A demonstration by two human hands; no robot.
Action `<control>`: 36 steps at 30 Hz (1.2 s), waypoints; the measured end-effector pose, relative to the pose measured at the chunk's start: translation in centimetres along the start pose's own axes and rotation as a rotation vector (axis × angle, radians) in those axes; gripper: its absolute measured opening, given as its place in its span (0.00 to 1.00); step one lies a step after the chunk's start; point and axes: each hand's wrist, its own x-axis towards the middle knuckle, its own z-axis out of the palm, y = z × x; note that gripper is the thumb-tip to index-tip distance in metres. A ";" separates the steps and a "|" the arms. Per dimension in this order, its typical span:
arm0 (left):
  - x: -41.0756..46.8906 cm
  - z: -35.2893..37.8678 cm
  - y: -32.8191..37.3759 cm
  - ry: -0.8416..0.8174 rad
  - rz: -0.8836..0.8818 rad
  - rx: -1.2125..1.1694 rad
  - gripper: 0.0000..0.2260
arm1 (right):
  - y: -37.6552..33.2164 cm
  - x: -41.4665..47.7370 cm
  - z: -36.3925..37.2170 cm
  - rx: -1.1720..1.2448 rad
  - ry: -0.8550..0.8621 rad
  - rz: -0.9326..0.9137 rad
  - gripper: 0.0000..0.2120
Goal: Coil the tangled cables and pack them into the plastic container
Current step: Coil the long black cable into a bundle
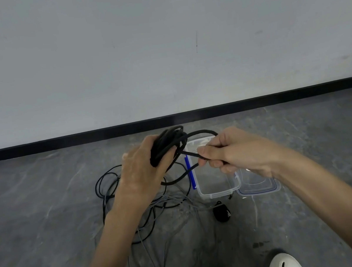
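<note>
Left of centre, loose grey and black cables [148, 224] sprawl on the floor. Above them your left hand [140, 175] curls round a coiled black cable [168, 142]. Centre-right, your right hand [230, 152] pinches its free end over the open clear container [220, 192], with the lid [259, 190] touching its right edge.

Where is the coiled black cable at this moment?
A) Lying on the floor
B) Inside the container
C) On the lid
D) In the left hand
D: the left hand grips the coiled black cable, and the right hand pinches its loose end, above the container.
</note>
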 end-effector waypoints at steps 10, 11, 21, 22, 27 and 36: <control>0.7 -2.1 -1.7 -0.022 -0.367 -0.361 0.04 | 1.0 -1.0 -3.4 -0.005 -0.138 0.038 0.13; 0.7 -2.3 -1.9 -0.047 -0.397 -0.410 0.04 | 1.2 -0.8 -3.5 -0.010 -0.116 0.041 0.13; 0.1 -1.5 -0.1 -0.127 -0.499 -0.821 0.24 | 2.5 1.4 -2.3 0.253 0.424 -0.007 0.04; 0.2 -1.6 0.2 -0.124 -0.523 -0.900 0.27 | 2.4 1.5 -2.2 0.334 0.468 -0.014 0.04; 0.2 -1.3 1.2 -0.116 -0.582 -1.099 0.21 | 2.1 1.9 -1.7 0.649 0.621 -0.049 0.11; -0.4 -0.1 2.4 -0.185 -0.509 -1.060 0.19 | 2.2 2.8 -0.4 0.537 0.701 -0.069 0.06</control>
